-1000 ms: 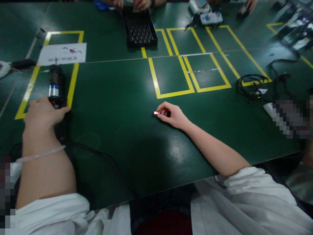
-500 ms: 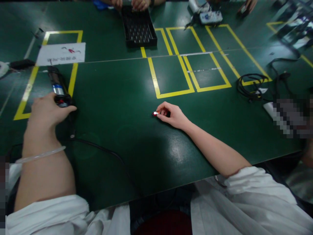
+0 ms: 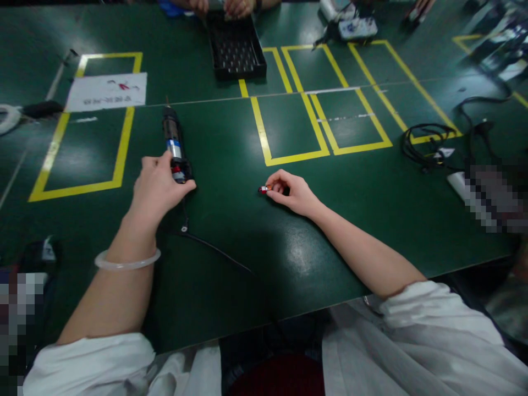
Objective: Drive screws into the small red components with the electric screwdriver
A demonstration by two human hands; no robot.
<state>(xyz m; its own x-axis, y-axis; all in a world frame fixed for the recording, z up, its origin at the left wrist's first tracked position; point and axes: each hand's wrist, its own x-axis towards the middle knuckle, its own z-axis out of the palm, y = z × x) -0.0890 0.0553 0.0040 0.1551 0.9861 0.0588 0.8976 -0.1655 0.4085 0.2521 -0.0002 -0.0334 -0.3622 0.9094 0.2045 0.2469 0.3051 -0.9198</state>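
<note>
My left hand (image 3: 159,184) is closed around the lower end of a long black corded tool (image 3: 172,129). A blue and silver cylinder shows in its body, with red parts near my fingers and a thin tip at the far end. Its black cable (image 3: 218,252) runs from the near end toward the table's front edge. To the right, my right hand (image 3: 291,192) rests over the green table, pinching a small red and white part (image 3: 263,190). An orange bit shows between the fingertips; the part's exact kind is too small to tell.
Yellow tape outlines (image 3: 297,158) mark the green table (image 3: 231,209). A white paper sign (image 3: 106,92) lies at left. Another person's hands (image 3: 237,6) are at a black tray (image 3: 239,71). A coiled black cable (image 3: 427,140) and a white power strip (image 3: 358,28) lie at right.
My left hand has moved right with the corded tool, out of the left yellow outline, and its cable followed. My right hand has stayed nearly still with the small part.
</note>
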